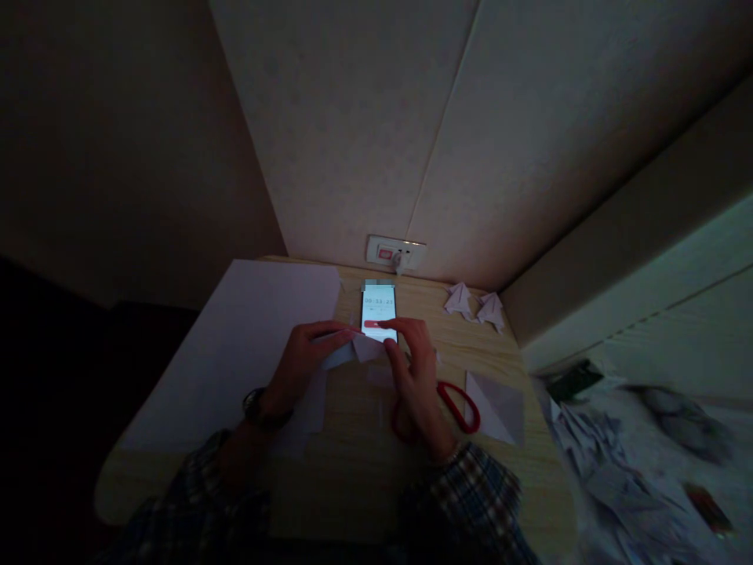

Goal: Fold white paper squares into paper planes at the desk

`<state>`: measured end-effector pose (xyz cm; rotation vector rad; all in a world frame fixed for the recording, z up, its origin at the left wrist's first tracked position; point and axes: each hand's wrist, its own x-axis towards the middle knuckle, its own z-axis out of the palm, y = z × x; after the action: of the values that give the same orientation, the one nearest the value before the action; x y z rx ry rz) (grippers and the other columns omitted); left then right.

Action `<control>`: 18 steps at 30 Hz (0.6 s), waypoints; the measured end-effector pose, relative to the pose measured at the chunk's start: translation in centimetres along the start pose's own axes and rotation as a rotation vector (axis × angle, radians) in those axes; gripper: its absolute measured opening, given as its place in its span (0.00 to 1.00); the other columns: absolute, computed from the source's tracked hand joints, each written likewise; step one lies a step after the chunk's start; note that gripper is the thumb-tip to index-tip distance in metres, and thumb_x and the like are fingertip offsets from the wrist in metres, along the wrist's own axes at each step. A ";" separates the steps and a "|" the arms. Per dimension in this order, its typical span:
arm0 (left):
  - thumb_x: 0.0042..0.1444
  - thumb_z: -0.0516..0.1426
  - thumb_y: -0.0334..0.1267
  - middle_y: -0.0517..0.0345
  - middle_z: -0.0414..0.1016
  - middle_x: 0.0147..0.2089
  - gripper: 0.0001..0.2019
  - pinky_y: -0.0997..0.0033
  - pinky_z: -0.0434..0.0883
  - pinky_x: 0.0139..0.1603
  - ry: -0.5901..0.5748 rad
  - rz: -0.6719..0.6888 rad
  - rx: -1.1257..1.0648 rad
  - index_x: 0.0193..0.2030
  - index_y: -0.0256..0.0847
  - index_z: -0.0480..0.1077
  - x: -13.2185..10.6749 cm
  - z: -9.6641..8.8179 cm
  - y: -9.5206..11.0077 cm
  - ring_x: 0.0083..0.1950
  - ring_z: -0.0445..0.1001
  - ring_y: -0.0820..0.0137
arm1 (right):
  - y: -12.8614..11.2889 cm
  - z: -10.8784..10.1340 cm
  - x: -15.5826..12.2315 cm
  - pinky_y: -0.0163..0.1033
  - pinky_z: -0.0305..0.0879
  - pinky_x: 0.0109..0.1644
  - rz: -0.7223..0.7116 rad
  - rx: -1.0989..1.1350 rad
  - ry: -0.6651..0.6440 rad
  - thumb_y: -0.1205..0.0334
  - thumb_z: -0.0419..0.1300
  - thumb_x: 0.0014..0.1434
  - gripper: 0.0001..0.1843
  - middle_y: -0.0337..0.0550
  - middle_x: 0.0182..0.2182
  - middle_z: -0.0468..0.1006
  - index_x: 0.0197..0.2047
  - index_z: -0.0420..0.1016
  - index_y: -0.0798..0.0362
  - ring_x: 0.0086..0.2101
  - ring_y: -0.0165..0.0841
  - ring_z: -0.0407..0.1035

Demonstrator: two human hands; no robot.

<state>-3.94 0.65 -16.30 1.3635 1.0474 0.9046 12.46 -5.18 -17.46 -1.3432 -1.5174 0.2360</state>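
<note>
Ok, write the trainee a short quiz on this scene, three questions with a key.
1. What does the left hand pinch between thumb and fingers?
2. True or false: two folded paper figures lie near the far right corner of the table.
3. What colour are the scissor handles?
A) blue
B) red
C) yellow

Key:
1. A piece of pale paper.
2. True.
3. B.

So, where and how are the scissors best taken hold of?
I would take the scissors by the red loop at the right, coming from above and the right: that wide ring lies uncovered, while the right hand hides part of the other.
</note>
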 end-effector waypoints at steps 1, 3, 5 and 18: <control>0.50 0.62 0.43 0.57 0.81 0.34 0.11 0.69 0.69 0.44 -0.012 0.004 0.015 0.33 0.38 0.80 0.0 0.0 0.1 0.40 0.76 0.63 | 0.3 0.0 0.2 0.43 0.65 0.47 0.040 0.031 -0.017 0.60 0.55 0.63 0.09 0.44 0.37 0.78 0.40 0.76 0.52 0.41 0.37 0.70; 0.49 0.62 0.44 0.57 0.81 0.34 0.11 0.69 0.69 0.44 -0.020 0.017 0.028 0.33 0.37 0.80 -0.1 0.0 0.4 0.40 0.76 0.62 | 0.8 0.1 0.5 0.41 0.66 0.43 0.086 0.068 -0.082 0.58 0.59 0.60 0.09 0.42 0.32 0.78 0.32 0.76 0.52 0.37 0.35 0.71; 0.48 0.63 0.44 0.56 0.81 0.33 0.12 0.68 0.69 0.45 -0.022 0.028 0.050 0.32 0.37 0.80 -0.1 0.0 0.7 0.41 0.76 0.61 | 1.1 0.1 0.7 0.39 0.66 0.39 0.095 0.093 -0.147 0.57 0.60 0.59 0.11 0.41 0.28 0.77 0.27 0.75 0.52 0.33 0.34 0.71; 0.47 0.63 0.46 0.55 0.82 0.37 0.12 0.68 0.69 0.45 0.009 -0.030 0.099 0.34 0.39 0.79 0.4 0.3 -0.4 0.44 0.76 0.60 | 1.7 0.1 0.7 0.34 0.64 0.31 0.175 0.099 -0.180 0.56 0.61 0.57 0.13 0.39 0.23 0.76 0.23 0.75 0.53 0.26 0.30 0.69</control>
<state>-3.56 0.92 -16.72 1.4229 1.1293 0.8469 13.50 -3.97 -18.35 -1.4061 -1.5152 0.5492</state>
